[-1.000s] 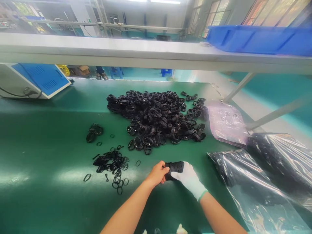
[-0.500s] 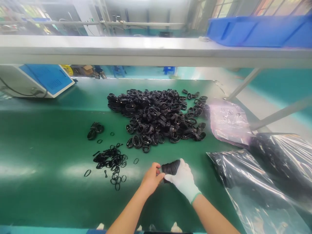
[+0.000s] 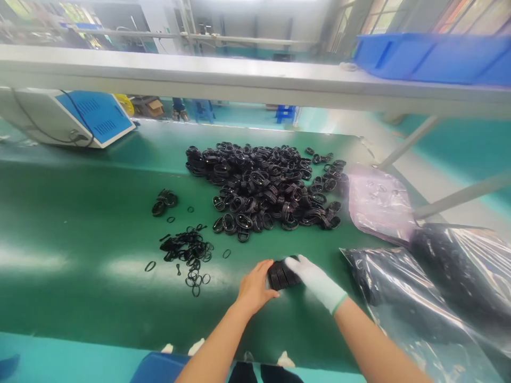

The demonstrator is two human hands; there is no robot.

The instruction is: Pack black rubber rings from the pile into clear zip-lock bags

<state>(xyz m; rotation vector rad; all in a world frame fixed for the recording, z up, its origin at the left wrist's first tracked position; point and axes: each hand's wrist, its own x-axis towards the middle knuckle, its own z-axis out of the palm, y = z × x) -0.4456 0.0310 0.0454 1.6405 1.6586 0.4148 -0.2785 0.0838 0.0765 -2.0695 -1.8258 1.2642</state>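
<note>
Between my hands lies a bundle of black coiled cables (image 3: 281,275), ridged and packed side by side, low over the green table. My left hand (image 3: 255,290) is bare; its fingers and thumb close around the bundle's left end. My right hand (image 3: 317,276) wears a white glove and grips the right end from above, its fingertips partly hidden. A large heap of similar black coiled cables (image 3: 275,186) lies beyond my hands. To their left is a loose pile of black rubber bands (image 3: 186,247), with several single bands scattered around it.
A small group of coils (image 3: 164,202) sits on the left of the green table (image 3: 99,298). Clear bags of black items (image 3: 399,282) and a pinkish bag (image 3: 379,202) lie on the right. A white shelf (image 3: 239,74) crosses above, bearing a blue bin (image 3: 431,57).
My right hand has shifted its hold, from wrapping the bundle's right side to reaching over its top right. My left hand has spread farther around the left end. The camera view has shifted slightly.
</note>
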